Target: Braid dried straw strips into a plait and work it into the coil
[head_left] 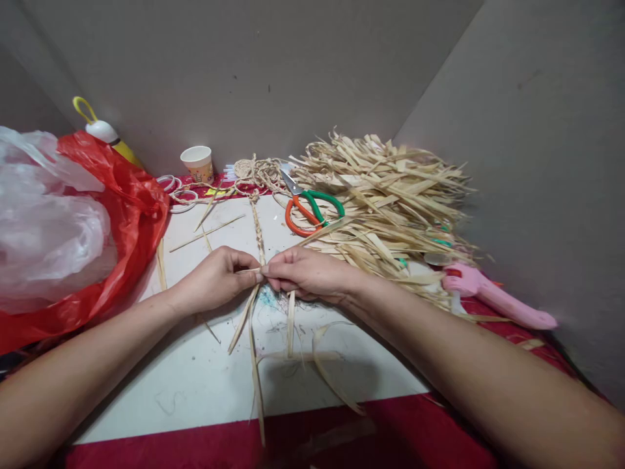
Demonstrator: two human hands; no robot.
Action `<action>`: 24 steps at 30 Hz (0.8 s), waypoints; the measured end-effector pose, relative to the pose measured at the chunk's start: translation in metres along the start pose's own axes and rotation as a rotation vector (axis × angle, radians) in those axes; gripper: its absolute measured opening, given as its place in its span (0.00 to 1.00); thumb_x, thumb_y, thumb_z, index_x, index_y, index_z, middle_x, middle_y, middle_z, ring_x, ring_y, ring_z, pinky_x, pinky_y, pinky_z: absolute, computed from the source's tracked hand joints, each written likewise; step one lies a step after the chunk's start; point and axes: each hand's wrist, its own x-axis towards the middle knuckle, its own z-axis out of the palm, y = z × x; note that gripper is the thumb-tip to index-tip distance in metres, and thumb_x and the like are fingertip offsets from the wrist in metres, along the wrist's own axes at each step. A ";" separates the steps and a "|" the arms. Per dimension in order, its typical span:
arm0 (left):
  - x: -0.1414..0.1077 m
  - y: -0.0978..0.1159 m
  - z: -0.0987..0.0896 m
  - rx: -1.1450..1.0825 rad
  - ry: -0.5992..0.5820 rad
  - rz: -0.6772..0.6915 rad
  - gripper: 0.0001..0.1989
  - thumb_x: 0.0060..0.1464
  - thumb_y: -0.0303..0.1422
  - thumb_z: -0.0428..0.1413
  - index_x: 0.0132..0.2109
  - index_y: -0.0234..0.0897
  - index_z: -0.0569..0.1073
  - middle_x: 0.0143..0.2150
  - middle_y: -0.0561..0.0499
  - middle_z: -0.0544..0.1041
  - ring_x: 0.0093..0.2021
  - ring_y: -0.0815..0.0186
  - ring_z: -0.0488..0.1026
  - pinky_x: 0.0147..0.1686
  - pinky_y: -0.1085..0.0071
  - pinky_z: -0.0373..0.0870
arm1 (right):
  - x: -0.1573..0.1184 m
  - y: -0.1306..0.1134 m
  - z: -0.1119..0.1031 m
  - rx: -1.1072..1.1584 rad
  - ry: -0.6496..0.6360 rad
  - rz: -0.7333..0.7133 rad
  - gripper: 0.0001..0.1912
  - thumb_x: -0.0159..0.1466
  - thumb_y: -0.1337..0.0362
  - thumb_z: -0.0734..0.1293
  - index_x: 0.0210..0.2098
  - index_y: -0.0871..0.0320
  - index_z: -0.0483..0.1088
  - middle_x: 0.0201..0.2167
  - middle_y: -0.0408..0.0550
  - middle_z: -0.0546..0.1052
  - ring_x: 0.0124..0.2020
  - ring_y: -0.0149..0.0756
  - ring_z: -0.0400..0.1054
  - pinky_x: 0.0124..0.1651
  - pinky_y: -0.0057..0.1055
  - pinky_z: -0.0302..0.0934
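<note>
Left forearm (107,348), right forearm (439,339): both bare, uncovered out to view edges. Smooth, narrowing toward left wrist (174,301) and right wrist (357,284). Left grip (221,279): bare hand, thumbnail (259,277) short, rounded. Right grip (305,272): bare hand, ungloved. Upper arms, any sleeves: out of view.

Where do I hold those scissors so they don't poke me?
Probably by the orange handle and green handle, coming from the near side. The scissors lie with both loops toward you and their sharp metal tip pointing away, toward the wall.
</note>
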 end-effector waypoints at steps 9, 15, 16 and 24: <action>-0.016 0.021 -0.010 0.425 -0.019 -0.040 0.15 0.57 0.37 0.46 0.25 0.35 0.65 0.20 0.58 0.61 0.23 0.73 0.56 0.25 0.75 0.54 | 0.004 0.007 0.007 -0.159 0.135 -0.040 0.10 0.53 0.66 0.60 0.18 0.61 0.66 0.07 0.34 0.55 0.08 0.20 0.43 0.11 0.22 0.35; -0.031 0.032 0.012 0.581 0.059 -0.052 0.15 0.59 0.38 0.41 0.28 0.37 0.64 0.23 0.55 0.64 0.24 0.70 0.60 0.27 0.73 0.54 | -0.001 0.001 0.013 0.008 0.102 -0.025 0.11 0.55 0.68 0.59 0.19 0.62 0.68 0.06 0.33 0.52 0.07 0.20 0.40 0.11 0.22 0.34; -0.032 0.033 0.017 0.623 0.079 -0.057 0.15 0.59 0.38 0.40 0.29 0.37 0.64 0.24 0.54 0.65 0.24 0.70 0.60 0.27 0.72 0.54 | -0.002 0.000 0.013 0.037 0.095 -0.023 0.10 0.55 0.69 0.59 0.19 0.62 0.67 0.06 0.33 0.51 0.07 0.20 0.40 0.11 0.22 0.34; -0.030 0.031 0.009 0.444 0.077 -0.089 0.15 0.57 0.36 0.44 0.23 0.37 0.60 0.20 0.56 0.60 0.21 0.72 0.57 0.23 0.74 0.53 | -0.002 0.001 0.012 0.090 0.064 -0.016 0.10 0.55 0.68 0.59 0.19 0.62 0.66 0.06 0.32 0.51 0.07 0.19 0.38 0.10 0.21 0.31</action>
